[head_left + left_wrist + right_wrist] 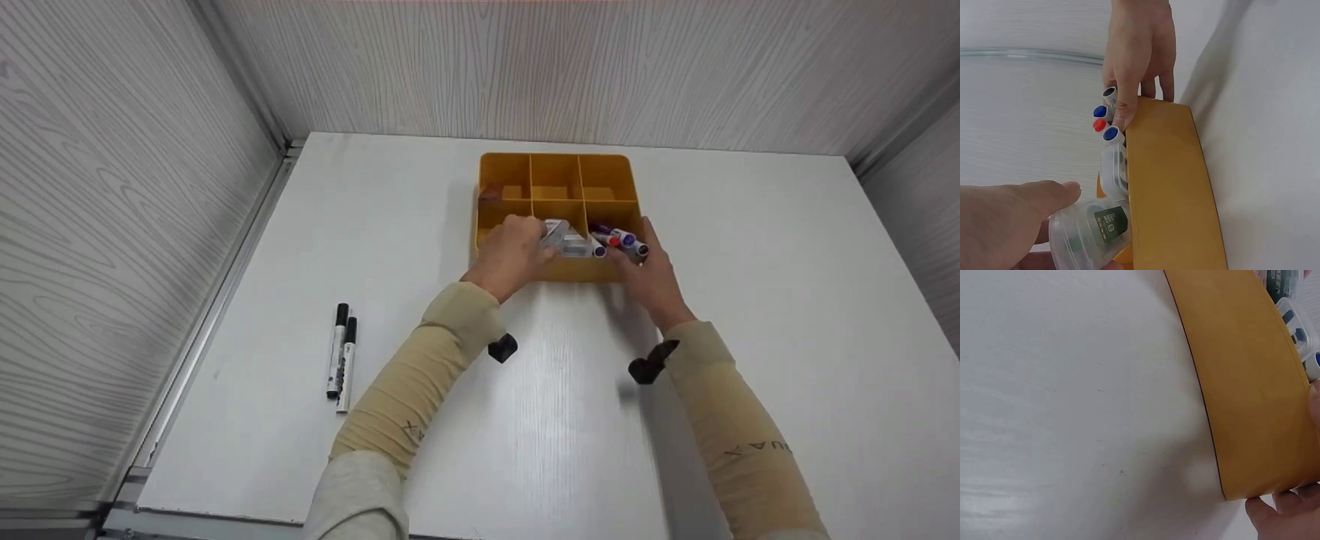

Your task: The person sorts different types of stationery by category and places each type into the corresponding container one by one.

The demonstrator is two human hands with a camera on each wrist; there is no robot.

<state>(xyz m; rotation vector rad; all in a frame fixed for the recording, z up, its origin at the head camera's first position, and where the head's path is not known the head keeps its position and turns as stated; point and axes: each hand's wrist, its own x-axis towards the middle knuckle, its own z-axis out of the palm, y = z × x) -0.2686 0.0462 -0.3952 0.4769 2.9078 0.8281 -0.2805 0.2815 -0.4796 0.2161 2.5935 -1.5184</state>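
Observation:
A yellow compartment box [577,271] stands toward the back of the white table. My left hand [514,251] holds a clear plastic container [1081,233] with a dark green label, tilted at the front middle compartment. Beside that container sits a second clear plastic case [1113,169], inside the same compartment. My right hand [654,281] grips the box's front right corner, thumb over the front rim and fingers along the right side. Several markers [622,238], with blue, red and dark ends, lean in the front right compartment next to the right thumb.
Two black-capped markers [343,360] lie side by side on the table [255,420] at the left. A small reddish thing [491,193] shows at the box's left side. Wood-grain panels [480,75] enclose the table at the back and sides.

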